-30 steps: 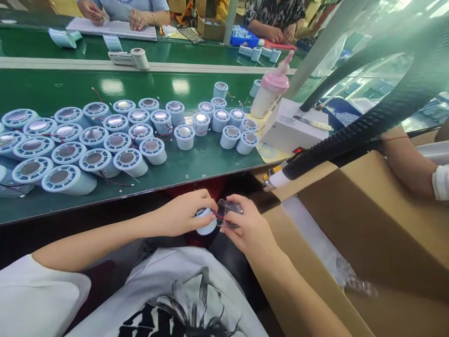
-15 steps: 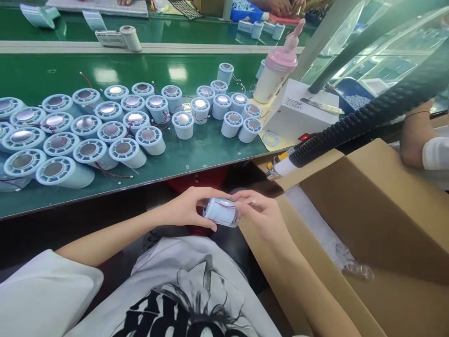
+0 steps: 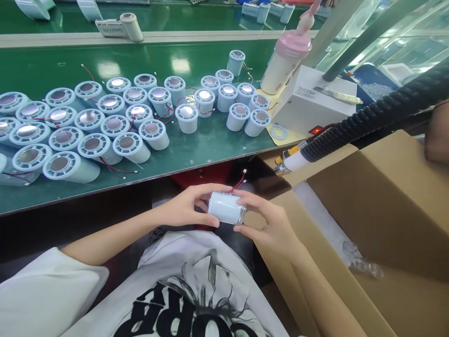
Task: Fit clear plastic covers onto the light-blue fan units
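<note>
since the earlier frame, clear sleeve covers the pale cylinder [image 3: 226, 207]; left hand [image 3: 187, 208] and right hand [image 3: 271, 224] both grip it, many uncovered cylinders [image 3: 105, 124] left.

Green worktop [image 3: 210, 150]: a crowd of pale blue cylinders [image 3: 115, 121], metal discs on their tops, fills the left and middle towards the near edge; some trail red wires. One lone cylinder [image 3: 235, 62] stands farther back. At the right end, a white box [image 3: 308, 105] with a red switch; a cream bottle with a pink pump cap [image 3: 286, 65] just beside it. A black corrugated hose [image 3: 379, 117] crosses above an open cardboard carton [image 3: 368, 210] off the right corner. A label roll [image 3: 131, 26] lies at the far edge.
</note>
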Demonstrator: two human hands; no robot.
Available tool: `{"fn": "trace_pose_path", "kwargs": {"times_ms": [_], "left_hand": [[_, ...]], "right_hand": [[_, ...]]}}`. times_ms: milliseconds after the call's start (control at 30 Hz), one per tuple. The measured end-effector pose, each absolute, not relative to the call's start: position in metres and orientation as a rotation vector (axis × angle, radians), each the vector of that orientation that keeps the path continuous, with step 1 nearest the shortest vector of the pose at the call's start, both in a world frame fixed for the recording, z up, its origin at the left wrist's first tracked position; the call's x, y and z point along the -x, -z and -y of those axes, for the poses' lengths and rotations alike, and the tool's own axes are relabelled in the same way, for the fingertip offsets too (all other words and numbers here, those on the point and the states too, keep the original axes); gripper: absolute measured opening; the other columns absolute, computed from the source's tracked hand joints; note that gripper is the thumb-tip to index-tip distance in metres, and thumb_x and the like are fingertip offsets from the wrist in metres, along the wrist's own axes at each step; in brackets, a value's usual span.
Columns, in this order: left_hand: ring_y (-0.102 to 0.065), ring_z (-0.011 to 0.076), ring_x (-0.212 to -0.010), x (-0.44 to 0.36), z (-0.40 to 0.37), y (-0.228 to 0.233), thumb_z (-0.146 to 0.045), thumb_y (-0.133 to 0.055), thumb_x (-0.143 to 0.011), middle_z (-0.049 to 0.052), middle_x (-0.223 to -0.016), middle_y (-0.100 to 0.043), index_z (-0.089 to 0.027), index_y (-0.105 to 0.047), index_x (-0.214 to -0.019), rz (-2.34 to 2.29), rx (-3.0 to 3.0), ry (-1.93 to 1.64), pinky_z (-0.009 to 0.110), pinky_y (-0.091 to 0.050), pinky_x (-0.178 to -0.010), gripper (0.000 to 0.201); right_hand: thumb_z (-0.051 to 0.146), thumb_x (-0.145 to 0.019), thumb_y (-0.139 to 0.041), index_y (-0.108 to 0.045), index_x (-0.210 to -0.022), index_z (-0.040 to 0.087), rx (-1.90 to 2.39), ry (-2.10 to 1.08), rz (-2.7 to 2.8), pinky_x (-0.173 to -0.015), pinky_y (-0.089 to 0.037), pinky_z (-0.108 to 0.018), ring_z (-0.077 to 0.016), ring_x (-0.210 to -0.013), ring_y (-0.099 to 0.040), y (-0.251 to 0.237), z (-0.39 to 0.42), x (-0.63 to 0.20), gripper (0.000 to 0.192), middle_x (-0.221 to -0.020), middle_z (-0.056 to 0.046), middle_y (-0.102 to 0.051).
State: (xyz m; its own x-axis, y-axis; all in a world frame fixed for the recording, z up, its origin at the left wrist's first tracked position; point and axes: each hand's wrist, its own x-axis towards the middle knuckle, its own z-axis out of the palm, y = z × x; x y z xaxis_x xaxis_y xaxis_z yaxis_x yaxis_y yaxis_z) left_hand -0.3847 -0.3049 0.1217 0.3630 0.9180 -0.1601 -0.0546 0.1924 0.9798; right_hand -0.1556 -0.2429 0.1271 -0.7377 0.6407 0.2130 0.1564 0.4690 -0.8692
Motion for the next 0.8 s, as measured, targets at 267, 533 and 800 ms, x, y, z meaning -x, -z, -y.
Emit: {"fn": "trace_pose_path", "kwargs": {"times_ms": [267, 533, 800], "left_hand": [[-0.054, 0.0237, -0.12, 0.383, 0.306, -0.13, -0.02, -0.076, -0.07, 0.01, -0.139, -0.048, -0.028, -0.045, -0.135, -0.932, -1.42, -0.865, 0.034, -0.049, -0.096, 0.073], [-0.047, 0.0251, -0.128, 0.385, 0.307, -0.131, -0.02, -0.074, -0.072, 0.01, -0.143, -0.044, -0.028, -0.043, -0.137, -0.947, -1.512, -0.853, 0.035, -0.047, -0.1, 0.073], [-0.044, 0.0264, -0.131, 0.387, 0.306, -0.132, -0.02, -0.074, -0.072, 0.011, -0.142, -0.044, -0.028, -0.044, -0.137, -0.952, -1.575, -0.854, 0.036, -0.046, -0.101, 0.072]], "right_hand": [[0.024, -0.071, -0.076, -0.056, -0.114, 0.026, 0.735, -1.566, 2.011, -0.086, -0.058, -0.034, -0.0223, -0.108, -0.061, -0.135, 0.244, 0.151, 0.047, -0.116, -0.006, -0.064], [0.026, -0.073, -0.075, -0.056, -0.109, 0.025, 0.826, -1.894, 1.773, -0.075, -0.057, -0.026, -0.0166, -0.096, -0.061, -0.138, 0.246, 0.152, 0.041, -0.107, -0.004, -0.061], [0.032, -0.073, -0.073, -0.055, -0.103, 0.022, 0.918, -2.141, 1.489, -0.066, -0.053, -0.023, -0.0117, -0.077, -0.061, -0.136, 0.245, 0.157, 0.036, -0.09, -0.001, -0.064]]}}
